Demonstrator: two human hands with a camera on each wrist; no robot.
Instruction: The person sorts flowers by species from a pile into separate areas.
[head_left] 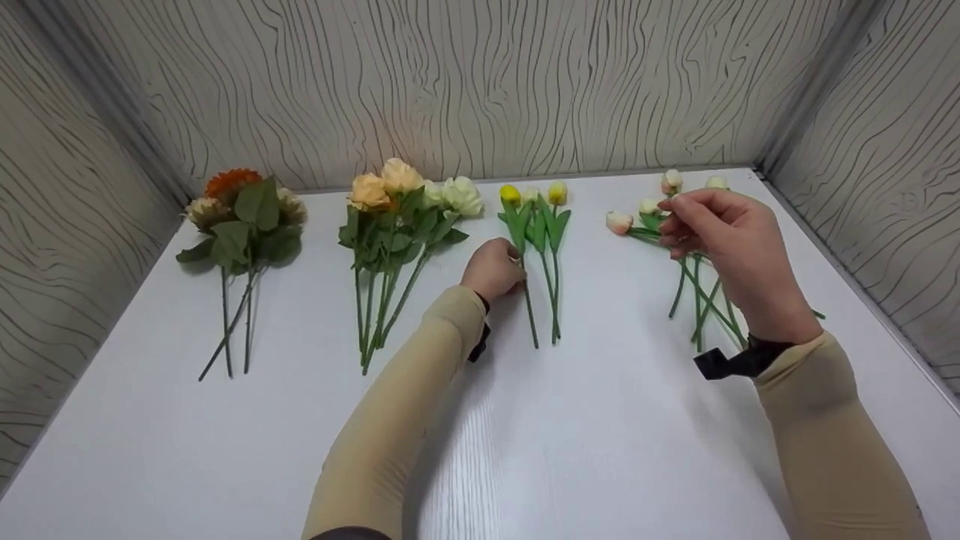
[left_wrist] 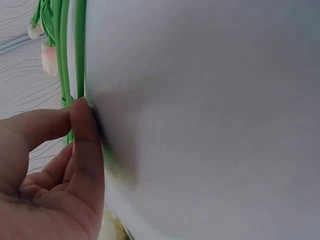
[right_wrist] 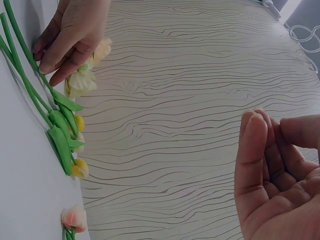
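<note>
My left hand point(head_left: 493, 270) pinches the green stem of a yellow tulip point(head_left: 511, 196) between thumb and fingertips, low over the white table. Two more tulips, one a yellow tulip point(head_left: 557, 193), lie just right of it with their stems crossing. In the left wrist view the pinched stem point(left_wrist: 80, 45) runs up from the fingertips. My right hand point(head_left: 742, 259) is raised with loosely bent fingers and holds nothing. Behind it in the head view, partly hidden, lies a loose group of pale pink and white tulips point(head_left: 620, 223) with crossed stems.
On the white table point(head_left: 225, 457), peach roses point(head_left: 403, 176) and white flowers point(head_left: 463, 196) lie left of my left hand. Farther left is a bunch with an orange flower point(head_left: 231, 182). Wood-patterned panels point(head_left: 480, 82) enclose the back and sides.
</note>
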